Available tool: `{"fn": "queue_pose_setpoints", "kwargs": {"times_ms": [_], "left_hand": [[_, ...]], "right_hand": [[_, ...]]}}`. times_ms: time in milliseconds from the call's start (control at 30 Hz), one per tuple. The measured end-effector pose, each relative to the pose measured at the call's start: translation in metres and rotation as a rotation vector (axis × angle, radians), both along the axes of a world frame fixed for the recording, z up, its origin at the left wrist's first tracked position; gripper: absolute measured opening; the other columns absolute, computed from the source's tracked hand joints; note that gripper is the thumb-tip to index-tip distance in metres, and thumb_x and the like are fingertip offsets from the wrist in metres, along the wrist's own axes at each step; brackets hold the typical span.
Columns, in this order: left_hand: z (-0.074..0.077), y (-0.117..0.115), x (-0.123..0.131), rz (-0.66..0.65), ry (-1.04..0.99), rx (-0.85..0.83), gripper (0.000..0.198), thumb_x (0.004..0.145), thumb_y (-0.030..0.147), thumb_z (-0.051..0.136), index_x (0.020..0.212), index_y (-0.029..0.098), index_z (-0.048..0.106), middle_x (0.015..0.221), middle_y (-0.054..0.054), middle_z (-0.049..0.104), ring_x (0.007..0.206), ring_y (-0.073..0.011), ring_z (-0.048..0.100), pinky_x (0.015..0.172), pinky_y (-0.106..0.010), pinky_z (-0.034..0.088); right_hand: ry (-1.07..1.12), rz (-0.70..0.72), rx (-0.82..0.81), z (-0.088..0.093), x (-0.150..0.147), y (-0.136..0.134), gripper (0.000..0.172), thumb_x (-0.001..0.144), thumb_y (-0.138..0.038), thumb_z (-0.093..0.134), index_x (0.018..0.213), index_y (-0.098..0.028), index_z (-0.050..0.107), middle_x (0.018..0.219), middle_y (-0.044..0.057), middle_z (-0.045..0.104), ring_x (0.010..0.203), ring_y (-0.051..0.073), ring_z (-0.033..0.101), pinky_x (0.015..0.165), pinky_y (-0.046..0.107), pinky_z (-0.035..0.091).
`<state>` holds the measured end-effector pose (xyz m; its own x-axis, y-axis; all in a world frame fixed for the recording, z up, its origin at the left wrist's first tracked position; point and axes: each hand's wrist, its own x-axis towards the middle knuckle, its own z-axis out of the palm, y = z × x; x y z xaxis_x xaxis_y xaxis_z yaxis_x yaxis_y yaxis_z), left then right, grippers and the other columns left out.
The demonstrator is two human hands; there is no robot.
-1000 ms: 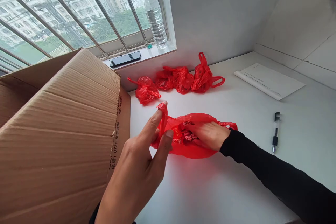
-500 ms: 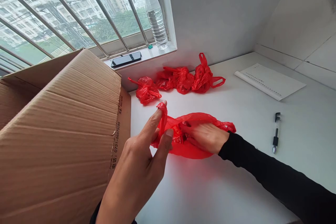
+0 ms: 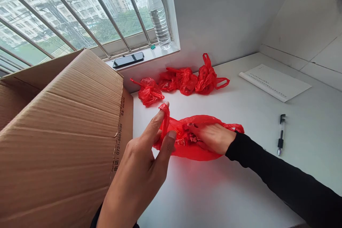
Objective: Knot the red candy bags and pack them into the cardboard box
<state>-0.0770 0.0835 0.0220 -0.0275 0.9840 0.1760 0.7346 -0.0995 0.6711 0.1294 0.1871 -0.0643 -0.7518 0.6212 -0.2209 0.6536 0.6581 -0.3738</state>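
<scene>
Red bag [image 3: 196, 153] here, its left handle [image 3: 166, 121] hooked on my left hand [image 3: 144, 160], while my right hand [image 3: 215, 138] is in among printed packets [image 3: 193, 139], its grasp too hidden to call!

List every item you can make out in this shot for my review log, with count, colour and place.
Table: one, white, centre and right
Plastic bag: one, red, lying open mid-table
Printed packets: count unclear, mostly red, inside that bag
Bunched plastic bags: about four, overlapping, red, back of table
Cardboard box: one, brown, picture left
Pen: one, clear and black, table right
Printed paper: one, white, back right
Windowsill: one, white, beneath the window bars (several, metallic)
Water bottle: one, clear, on windowsill
Smartphone: one, dark, on windowsill
Small unidentified object: one, green, beside bottle
Sleeves: two, black, at wrists
Left hand: one, holding the bag's handle
Right hand: one, inside the bag
</scene>
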Motion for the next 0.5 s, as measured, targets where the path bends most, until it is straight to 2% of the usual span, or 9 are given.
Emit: {"fn": "queue_pose_setpoints", "kwargs": {"times_ms": [67, 167, 300, 433, 500], "left_hand": [[-0.0003, 0.0000, -0.0008, 0.000, -0.004, 0.006, 0.057, 0.102, 0.038, 0.056, 0.157, 0.029, 0.044, 0.068, 0.005, 0.065, 0.041, -0.0093, 0.039, 0.045, -0.023, 0.042], [-0.0006, 0.0003, -0.0012, -0.005, 0.009, 0.017, 0.055, 0.103, 0.037, 0.056, 0.156, 0.029, 0.045, 0.065, 0.006, 0.063, 0.040, -0.0083, 0.030, 0.042, -0.023, 0.037], [-0.0014, 0.0004, -0.0010, -0.009, 0.016, 0.021, 0.056, 0.102, 0.036, 0.056, 0.157, 0.030, 0.043, 0.067, 0.006, 0.066, 0.040, -0.0076, 0.026, 0.037, -0.022, 0.030], [-0.0022, 0.0010, -0.0007, -0.004, 0.011, -0.004, 0.057, 0.103, 0.037, 0.056, 0.157, 0.031, 0.042, 0.069, 0.006, 0.069, 0.039, -0.0073, 0.026, 0.037, -0.021, 0.032], [-0.0022, 0.0011, -0.0006, -0.008, 0.012, -0.004, 0.056, 0.103, 0.036, 0.056, 0.157, 0.031, 0.042, 0.069, 0.006, 0.069, 0.040, -0.0077, 0.029, 0.039, -0.021, 0.033]], "right_hand": [[-0.024, 0.006, -0.014, 0.0045, 0.0014, 0.0010, 0.047, 0.089, -0.024, 0.063, 0.136, -0.020, 0.061, 0.120, 0.011, 0.073, 0.102, 0.031, 0.069, 0.072, 0.036, 0.046], [-0.035, -0.062, -0.015, 0.0085, 0.0004, 0.0027, 0.029, 0.098, -0.025, 0.051, 0.122, -0.021, 0.068, 0.114, 0.010, 0.076, 0.100, 0.030, 0.071, 0.070, 0.035, 0.045], [-0.027, -0.118, -0.008, 0.0111, -0.0040, 0.0041, 0.029, 0.097, -0.014, 0.046, 0.111, -0.021, 0.070, 0.110, 0.009, 0.077, 0.098, 0.027, 0.072, 0.071, 0.033, 0.045], [-0.019, -0.163, 0.021, 0.0118, -0.0060, 0.0055, 0.027, 0.093, -0.007, 0.046, 0.100, -0.018, 0.069, 0.101, 0.010, 0.076, 0.089, 0.025, 0.070, 0.068, 0.032, 0.043], [-0.012, -0.175, 0.026, 0.0108, -0.0060, 0.0063, 0.026, 0.091, -0.005, 0.047, 0.099, -0.017, 0.068, 0.102, 0.011, 0.075, 0.091, 0.025, 0.069, 0.070, 0.031, 0.043]]}}
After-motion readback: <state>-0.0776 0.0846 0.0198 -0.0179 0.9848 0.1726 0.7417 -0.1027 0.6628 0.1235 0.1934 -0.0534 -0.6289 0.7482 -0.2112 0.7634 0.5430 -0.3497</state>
